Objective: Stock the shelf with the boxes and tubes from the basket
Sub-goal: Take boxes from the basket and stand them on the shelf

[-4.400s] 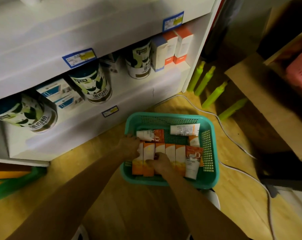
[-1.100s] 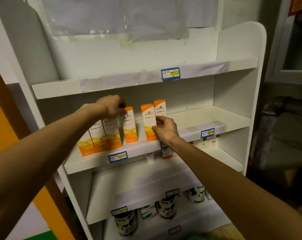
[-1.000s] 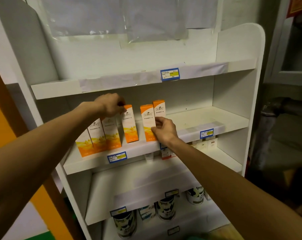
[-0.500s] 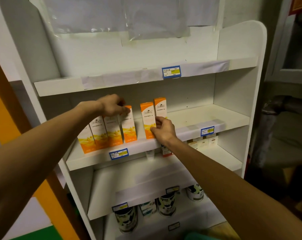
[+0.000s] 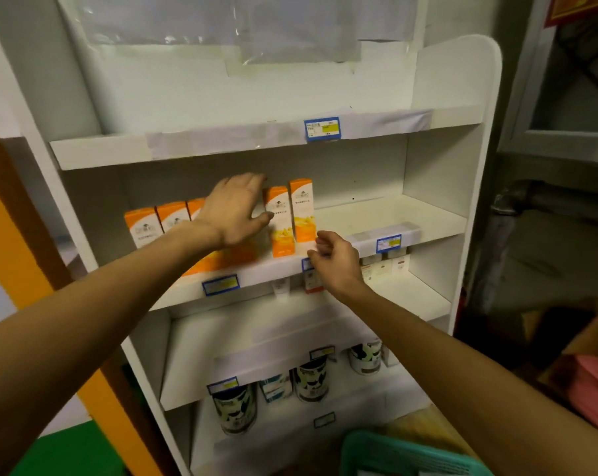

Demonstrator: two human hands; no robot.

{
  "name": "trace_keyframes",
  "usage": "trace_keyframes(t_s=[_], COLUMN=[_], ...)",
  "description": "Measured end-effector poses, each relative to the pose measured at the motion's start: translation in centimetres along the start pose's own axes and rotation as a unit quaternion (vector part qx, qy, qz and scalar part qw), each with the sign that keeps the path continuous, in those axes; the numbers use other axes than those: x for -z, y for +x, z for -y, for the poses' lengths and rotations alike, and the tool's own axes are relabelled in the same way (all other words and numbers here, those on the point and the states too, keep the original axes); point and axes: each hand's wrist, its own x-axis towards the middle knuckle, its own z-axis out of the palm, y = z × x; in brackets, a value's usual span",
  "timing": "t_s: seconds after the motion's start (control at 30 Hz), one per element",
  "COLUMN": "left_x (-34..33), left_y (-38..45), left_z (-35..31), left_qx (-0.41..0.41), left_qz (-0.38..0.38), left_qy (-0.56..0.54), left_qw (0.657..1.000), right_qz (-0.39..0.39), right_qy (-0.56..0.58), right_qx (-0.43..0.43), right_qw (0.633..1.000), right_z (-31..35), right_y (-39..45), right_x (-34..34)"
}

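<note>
Orange boxes [image 5: 283, 221] stand just beyond either hand's grip.

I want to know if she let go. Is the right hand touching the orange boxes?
Apart. The head view shows the right hand below the orange boxes, fingers loosely curled, with white shelf edge between.

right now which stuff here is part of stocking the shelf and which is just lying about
Part of the job:
- orange boxes standing on the shelf
- teal basket at the bottom
- left hand, open by the boxes
- right hand, loosely curled, holding nothing

Lying about:
- tins on a lower shelf
- pink crate at right
</note>
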Motion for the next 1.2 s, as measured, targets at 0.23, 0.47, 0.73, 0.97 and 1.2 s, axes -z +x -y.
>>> trace_keyframes(t_s=[0.23, 0.47, 0.73, 0.97, 1.2], left_x=[-4.6, -14.7, -27.8, -37.2, -46.3], left_y=[-4.9, -11.0, -18.2, -22.4, -24.4], left_z=[-7.6, -17.0, -24.8, -28.2, -30.0], left_qx=[-0.095, -0.090, -0.080, -0.069, -0.056], left_qz=[-0.012, 0.180, 0.460, 0.529, 0.541], left_qy=[-0.066, -0.132, -0.156, -0.209, -0.181], left_qw=[0.993, 0.971, 0.870, 0.820, 0.819], right_qz=[0.004, 0.170, 0.197, 0.188, 0.147], right_qy=[-0.095, -0.321, -0.323, -0.239, -0.182], right_qx=[-0.032, -0.198, -0.383, -0.452, -0.508], right_qw=[0.995, 0.910, 0.843, 0.839, 0.829], right_z=[-6.6, -18.2, -30.1, -41.5, -53.0], right_y=[-6.0, -13.3, -20.1, -26.3, -31.2], right_x=[6.2, 12.8, 16.0, 14.2, 12.6])
